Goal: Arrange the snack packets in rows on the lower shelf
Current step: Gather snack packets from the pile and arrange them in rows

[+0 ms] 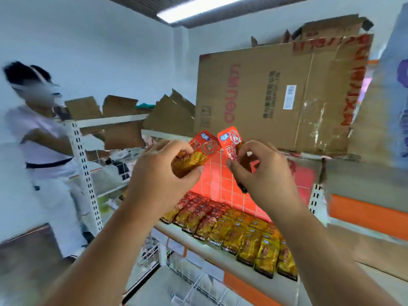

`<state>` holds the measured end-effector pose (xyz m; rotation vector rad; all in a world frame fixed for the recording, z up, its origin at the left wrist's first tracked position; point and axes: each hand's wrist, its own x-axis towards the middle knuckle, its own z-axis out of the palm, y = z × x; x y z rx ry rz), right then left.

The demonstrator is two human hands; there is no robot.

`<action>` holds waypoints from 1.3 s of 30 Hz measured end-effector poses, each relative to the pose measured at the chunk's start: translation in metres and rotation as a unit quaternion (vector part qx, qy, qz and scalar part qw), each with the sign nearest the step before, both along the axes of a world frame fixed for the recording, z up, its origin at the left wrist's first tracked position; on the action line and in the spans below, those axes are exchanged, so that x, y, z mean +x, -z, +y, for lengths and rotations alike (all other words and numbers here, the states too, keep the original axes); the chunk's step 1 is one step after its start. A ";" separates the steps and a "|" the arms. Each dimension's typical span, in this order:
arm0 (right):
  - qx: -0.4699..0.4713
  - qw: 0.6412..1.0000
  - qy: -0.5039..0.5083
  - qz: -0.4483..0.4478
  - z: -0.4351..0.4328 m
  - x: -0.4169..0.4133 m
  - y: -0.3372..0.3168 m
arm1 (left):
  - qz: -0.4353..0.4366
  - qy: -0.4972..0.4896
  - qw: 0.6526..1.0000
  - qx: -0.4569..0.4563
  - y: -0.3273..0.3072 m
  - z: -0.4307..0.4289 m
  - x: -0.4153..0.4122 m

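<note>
A first packet (198, 151) is gripped by the left hand (159, 171), fingers curled round its lower end; a second packet (230, 142) is pinched by the right hand (262, 173) between thumb and fingertips; both are held up, just apart, above the shelf (198, 246), where rows (231, 228) are already laid flat; a box (276, 96) is stood overhead.

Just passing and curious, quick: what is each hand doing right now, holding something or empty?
Left hand: grips a snack packet.
Right hand: pinches a second snack packet.
</note>
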<state>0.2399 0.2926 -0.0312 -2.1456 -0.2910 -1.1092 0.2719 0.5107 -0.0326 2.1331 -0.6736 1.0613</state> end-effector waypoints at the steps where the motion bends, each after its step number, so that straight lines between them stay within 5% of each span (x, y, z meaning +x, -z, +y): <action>1: 0.006 1.000 -0.008 0.007 0.008 0.009 0.004 | 0.009 -0.011 1.000 0.000 0.006 0.008 0.006; 15: 0.004 0.984 -0.074 0.164 0.045 0.155 0.083 | 0.151 -0.083 0.985 0.012 0.089 0.040 0.117; 29: -0.049 0.933 0.013 0.357 0.014 0.246 0.166 | 0.256 -0.079 0.963 0.027 0.184 -0.001 0.218; 39: -0.042 0.891 0.072 0.446 0.032 0.267 0.223 | 0.266 -0.074 0.953 0.126 0.264 0.005 0.276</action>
